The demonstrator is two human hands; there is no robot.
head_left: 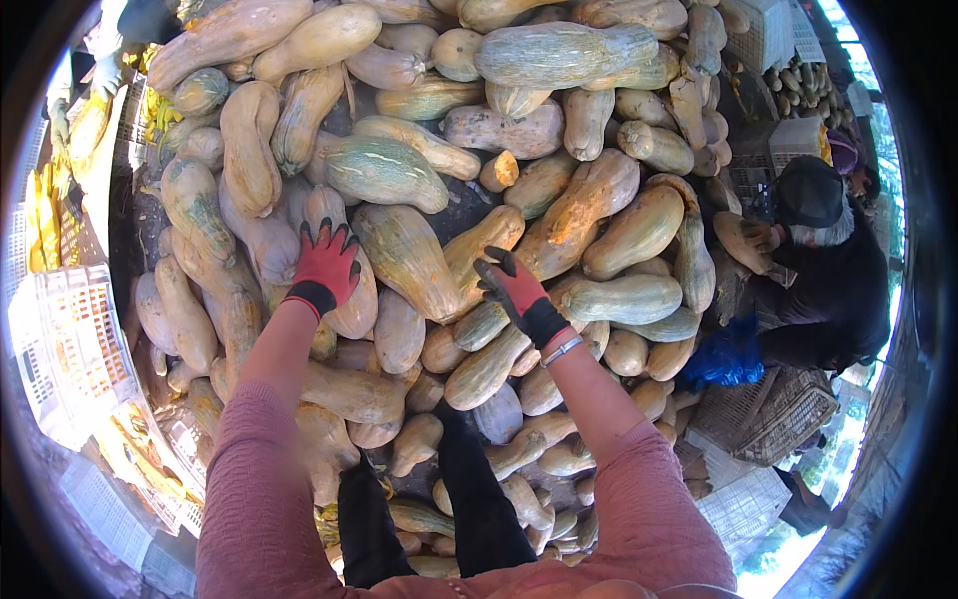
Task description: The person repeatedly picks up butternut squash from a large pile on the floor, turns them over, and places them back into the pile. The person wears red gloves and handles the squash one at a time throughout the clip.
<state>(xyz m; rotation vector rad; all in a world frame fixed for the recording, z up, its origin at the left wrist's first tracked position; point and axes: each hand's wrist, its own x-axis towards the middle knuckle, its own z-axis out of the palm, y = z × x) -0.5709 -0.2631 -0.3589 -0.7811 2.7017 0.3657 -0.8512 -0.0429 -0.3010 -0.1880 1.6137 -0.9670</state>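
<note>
My left hand [327, 262], in a red and black work glove, has its fingers spread over a tan squash [352, 299]; whether it touches the squash, I cannot tell. To the right, my right hand [513, 283], gloved alike, is half open with nothing in it, above the pile near a long tan squash [483, 247]. Between the hands lies a big green-tan squash [404, 254]. A green striped squash [385, 172] rests beyond it. A broken squash piece [499, 171] shows orange flesh, and another squash [572, 217] has an orange scarred patch.
Squashes are heaped all around my legs. White plastic crates [71, 344], some with yellow pieces, line the left side. At the right a person in a dark cap [812, 191] holds a squash [741, 239], near a blue plastic bag [724, 356] and stacked crates [786, 415]. Another person's gloved hands [106, 75] show top left.
</note>
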